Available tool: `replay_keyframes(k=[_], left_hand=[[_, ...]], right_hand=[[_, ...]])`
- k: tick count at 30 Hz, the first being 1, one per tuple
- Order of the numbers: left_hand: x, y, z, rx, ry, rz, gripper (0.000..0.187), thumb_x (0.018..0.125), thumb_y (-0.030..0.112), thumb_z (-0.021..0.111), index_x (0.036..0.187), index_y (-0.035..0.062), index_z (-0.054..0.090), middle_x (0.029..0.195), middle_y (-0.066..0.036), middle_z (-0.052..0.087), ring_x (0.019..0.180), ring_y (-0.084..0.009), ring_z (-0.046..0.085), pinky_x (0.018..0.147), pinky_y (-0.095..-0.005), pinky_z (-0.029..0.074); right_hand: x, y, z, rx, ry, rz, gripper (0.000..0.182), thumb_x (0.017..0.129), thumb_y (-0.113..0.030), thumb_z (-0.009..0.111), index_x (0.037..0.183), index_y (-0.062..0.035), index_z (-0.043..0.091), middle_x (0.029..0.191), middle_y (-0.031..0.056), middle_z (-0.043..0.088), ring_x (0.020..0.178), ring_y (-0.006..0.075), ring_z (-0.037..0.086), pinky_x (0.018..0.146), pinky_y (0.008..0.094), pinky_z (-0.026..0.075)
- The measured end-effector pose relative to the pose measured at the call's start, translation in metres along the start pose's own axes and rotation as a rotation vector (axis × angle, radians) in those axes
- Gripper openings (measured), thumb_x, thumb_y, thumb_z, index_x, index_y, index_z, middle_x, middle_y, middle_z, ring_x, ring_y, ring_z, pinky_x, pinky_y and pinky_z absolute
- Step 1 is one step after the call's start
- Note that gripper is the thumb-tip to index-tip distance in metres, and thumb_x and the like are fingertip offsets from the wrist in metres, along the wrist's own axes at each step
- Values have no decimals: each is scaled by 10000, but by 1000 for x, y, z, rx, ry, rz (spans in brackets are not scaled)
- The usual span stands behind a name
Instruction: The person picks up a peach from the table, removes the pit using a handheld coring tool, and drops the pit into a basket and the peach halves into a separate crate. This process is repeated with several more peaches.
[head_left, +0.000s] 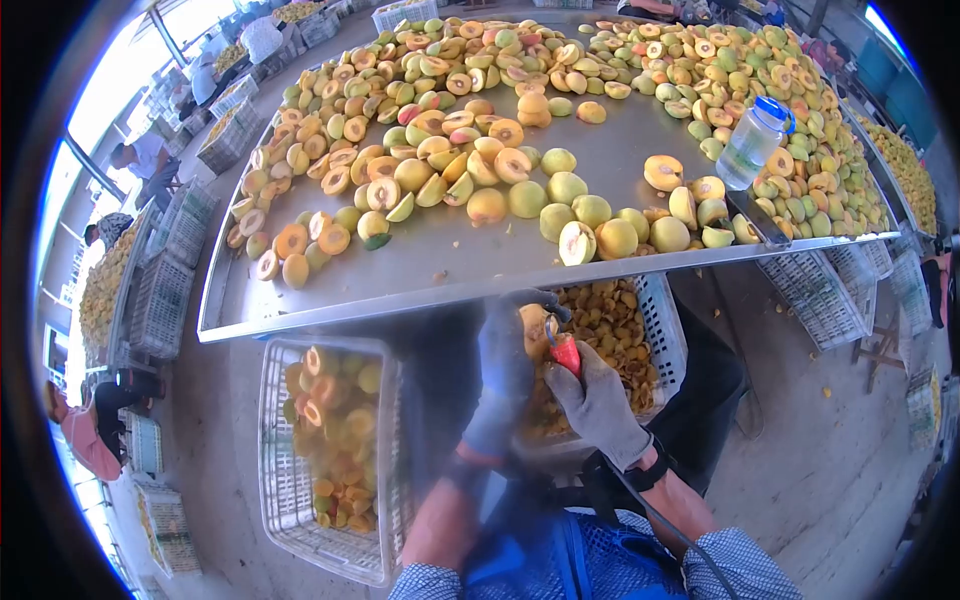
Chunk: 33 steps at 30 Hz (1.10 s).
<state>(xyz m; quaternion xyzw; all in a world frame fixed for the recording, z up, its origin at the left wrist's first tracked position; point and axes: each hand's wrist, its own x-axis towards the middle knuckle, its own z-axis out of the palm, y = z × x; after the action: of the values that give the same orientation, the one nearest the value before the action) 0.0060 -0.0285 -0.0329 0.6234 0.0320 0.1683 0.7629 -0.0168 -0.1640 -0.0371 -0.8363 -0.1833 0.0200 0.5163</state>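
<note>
Both hands wear grey gloves and meet just below the table's front edge. My left hand is closed around a peach half. In my right hand is a red-handled pitting tool, its metal loop touching the cut face of that fruit. Beneath the hands a white crate holds many brown-orange scraps. To the left, another white crate contains peach halves. Piles of halved peaches lie on the metal table in front.
A water bottle stands on the table at the right, beside a knife near the edge. White crates sit on the floor at the right. People sit at the left, one in a pink top. A cable runs along my right forearm.
</note>
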Motion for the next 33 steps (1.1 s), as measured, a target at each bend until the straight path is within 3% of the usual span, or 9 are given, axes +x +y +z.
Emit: replay_keyframes(k=[4,7,10,13,23,25,27,31,33], left_hand=[[0,2,2,-169,-12,0,485,1017,421,370,1006,-20,571,923,-119,642,861,-182,612,832,-321,479],[-1,2,5,-170,-20,35,447,1016,393,395,1010,-20,567,916,-109,636,858,-172,600,825,-313,475],[-4,4,7,-147,-8,32,431,1019,381,396,1014,-17,564,917,-102,631,855,-162,589,819,-307,472],[-2,3,10,-21,50,64,533,1036,436,284,952,5,587,879,-92,657,807,-140,579,788,-287,465],[-2,0,3,-78,-69,-17,418,1028,370,382,976,4,575,821,-80,631,734,-129,582,689,-253,482],[-1,2,3,-73,-85,-14,396,1026,353,400,972,3,577,817,-78,629,728,-124,579,681,-245,480],[0,6,3,-100,-113,-95,271,1007,203,442,903,-4,583,798,-58,599,708,-98,539,666,-246,448],[3,-7,-4,42,-76,-146,225,976,170,503,888,-7,611,783,-41,605,719,-98,544,676,-246,443],[6,-6,-12,27,-221,-246,203,963,160,526,882,0,623,792,-26,619,746,-93,556,684,-247,450]], right_hand=[[1,-1,4,-146,46,-121,273,920,-209,573,1070,17,546,718,217,606,681,388,639,579,403,476],[1,-11,8,-125,62,96,255,908,-169,568,1064,31,537,713,246,600,700,431,627,574,433,477],[1,-15,8,-117,35,141,248,896,-141,564,1064,38,528,716,256,603,703,445,621,576,451,477],[1,-10,11,-121,48,122,245,886,-120,568,1069,37,520,731,262,606,715,453,616,581,453,478],[-5,-12,20,-11,50,146,244,904,-135,554,1082,30,523,763,251,606,741,454,615,620,424,490],[-4,-17,18,40,23,110,232,917,-142,541,1082,22,533,808,234,619,777,423,629,646,392,492],[-6,-15,19,66,-7,171,227,918,-139,538,1081,18,537,826,218,625,781,391,636,662,383,492],[-12,-9,24,200,6,144,246,919,-142,547,1111,11,543,847,171,631,775,308,640,692,373,498],[-18,-3,26,243,-62,90,323,913,-203,580,1161,1,542,932,178,632,890,322,636,757,408,501]])
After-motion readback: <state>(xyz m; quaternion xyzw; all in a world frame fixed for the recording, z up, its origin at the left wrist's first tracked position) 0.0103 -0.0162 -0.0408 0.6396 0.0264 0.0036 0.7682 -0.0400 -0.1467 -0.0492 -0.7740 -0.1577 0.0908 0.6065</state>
